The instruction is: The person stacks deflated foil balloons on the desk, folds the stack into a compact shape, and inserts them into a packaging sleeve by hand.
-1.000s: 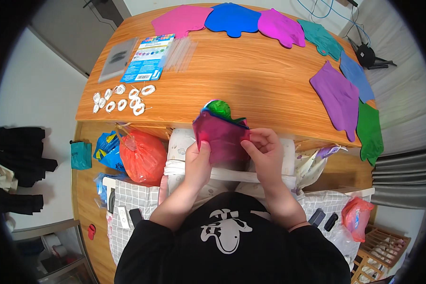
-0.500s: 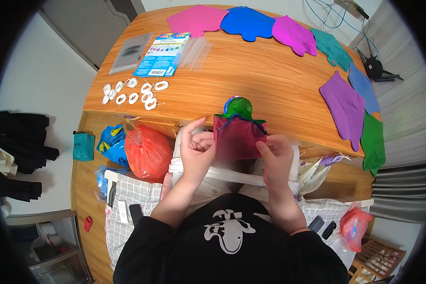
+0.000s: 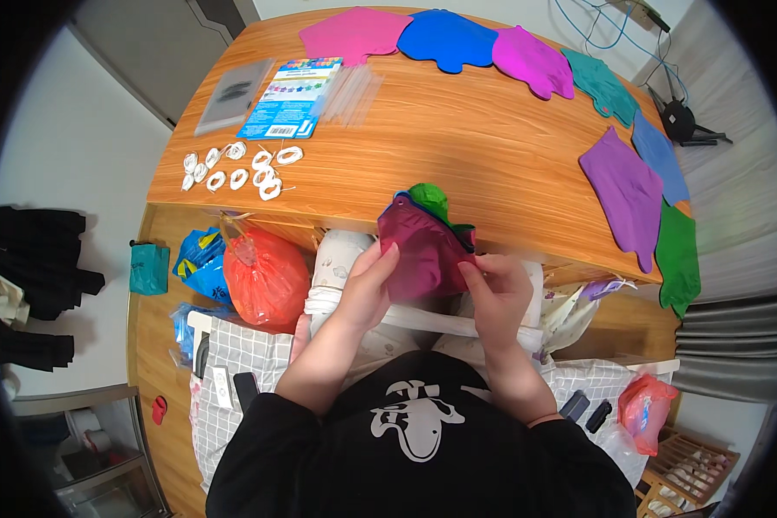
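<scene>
Far left on wooden table [image 3: 457, 129]: white rings [image 3: 237, 168], w/ a printed package [image 3: 292, 97] behind. Red plastic bag [image 3: 263, 274] below table edge. L hand [image 3: 369, 289] pinches left edge of magenta foil balloon [image 3: 423, 252], held flat over lap just below table edge; green balloon [image 3: 429, 198] behind it. R hand [image 3: 496, 293] grips its right edge. Purple balloon [image 3: 626, 192] lies flat far right.

Beyond the hands, a wooden desk [image 3: 457, 138] carries flat foil shapes along its far edge: pink [image 3: 354, 34], blue [image 3: 447, 39], magenta [image 3: 531, 60], teal [image 3: 603, 84] and purple [image 3: 623, 192]. Far left lie a printed packet [image 3: 289, 99] and small white rings [image 3: 237, 168]. An orange plastic bag [image 3: 263, 276] sits just left of the hands.
</scene>
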{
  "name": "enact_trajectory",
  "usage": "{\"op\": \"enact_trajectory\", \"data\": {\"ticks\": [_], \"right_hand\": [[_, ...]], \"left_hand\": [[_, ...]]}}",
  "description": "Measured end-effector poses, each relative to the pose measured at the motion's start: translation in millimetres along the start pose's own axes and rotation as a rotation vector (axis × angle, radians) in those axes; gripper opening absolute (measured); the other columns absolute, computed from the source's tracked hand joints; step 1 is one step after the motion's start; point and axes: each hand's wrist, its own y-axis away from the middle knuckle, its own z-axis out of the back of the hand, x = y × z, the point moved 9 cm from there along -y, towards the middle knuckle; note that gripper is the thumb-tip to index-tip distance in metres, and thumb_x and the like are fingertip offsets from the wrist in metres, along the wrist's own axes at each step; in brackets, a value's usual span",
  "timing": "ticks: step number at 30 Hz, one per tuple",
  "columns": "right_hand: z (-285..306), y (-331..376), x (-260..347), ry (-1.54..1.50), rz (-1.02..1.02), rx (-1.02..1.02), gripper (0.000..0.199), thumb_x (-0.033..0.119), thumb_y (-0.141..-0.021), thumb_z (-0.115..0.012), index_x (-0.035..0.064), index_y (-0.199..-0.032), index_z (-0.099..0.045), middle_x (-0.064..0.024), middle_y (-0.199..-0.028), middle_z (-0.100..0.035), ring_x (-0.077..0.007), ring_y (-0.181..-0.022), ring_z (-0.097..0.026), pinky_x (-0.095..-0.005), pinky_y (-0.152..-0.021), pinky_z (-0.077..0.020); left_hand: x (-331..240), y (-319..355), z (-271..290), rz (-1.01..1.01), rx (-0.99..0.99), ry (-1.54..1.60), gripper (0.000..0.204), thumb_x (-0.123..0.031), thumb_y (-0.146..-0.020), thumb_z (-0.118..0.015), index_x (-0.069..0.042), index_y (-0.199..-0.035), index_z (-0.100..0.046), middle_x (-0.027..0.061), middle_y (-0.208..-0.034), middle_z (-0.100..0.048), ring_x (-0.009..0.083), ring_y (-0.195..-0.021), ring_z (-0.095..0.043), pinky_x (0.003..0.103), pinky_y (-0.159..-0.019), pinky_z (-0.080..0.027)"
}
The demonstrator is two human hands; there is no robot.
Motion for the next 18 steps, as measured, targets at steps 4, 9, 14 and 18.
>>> {"op": "enact_trajectory", "data": {"ticks": [4,9,14,18], "right_hand": [[-8,-4,4,-0.012,-0.008,0.052,0.019,-0.011,-0.085,-0.072,0.0001,-0.098,-0.063,-0.0115,-0.106,-0.067,-0.0127,-0.089,-0.066,-0.0234,-0.077,-0.0539],[-13,-8,10,0.013,-0.004,0.136,0.018,-0.012,-0.086,-0.069,-0.0015,-0.101,-0.064,-0.0157,-0.123,-0.061,-0.0144,-0.096,-0.064,-0.0231,-0.079,-0.0529],[-12,-8,0,-0.114,-0.187,0.208,0.014,-0.008,-0.089,-0.069,-0.0035,-0.102,-0.065,-0.0161,-0.123,-0.063,-0.0156,-0.100,-0.066,-0.0259,-0.084,-0.0557],[-7,-7,-14,-0.195,-0.302,0.186,0.010,-0.006,-0.091,-0.067,-0.0028,-0.100,-0.067,-0.0138,-0.112,-0.069,-0.0140,-0.095,-0.068,-0.0242,-0.081,-0.0548]], "left_hand": [[18,3,2,0.150,0.131,0.186,0.045,-0.029,-0.108,-0.045,-0.001,-0.144,-0.044,0.0108,-0.137,-0.058,0.0192,-0.123,-0.058,0.035,-0.104,-0.047],[20,3,8,0.073,0.113,0.119,0.044,-0.028,-0.109,-0.042,-0.001,-0.143,-0.044,0.0111,-0.137,-0.058,0.0196,-0.122,-0.058,0.037,-0.104,-0.047],[20,4,14,0.041,0.160,0.048,0.046,-0.029,-0.109,-0.042,0.000,-0.144,-0.042,0.0147,-0.140,-0.055,0.0248,-0.127,-0.056,0.041,-0.107,-0.045],[18,5,12,0.033,0.217,0.091,0.048,-0.030,-0.108,-0.042,0.002,-0.144,-0.041,0.0167,-0.141,-0.054,0.0271,-0.129,-0.055,0.042,-0.109,-0.044]]}}
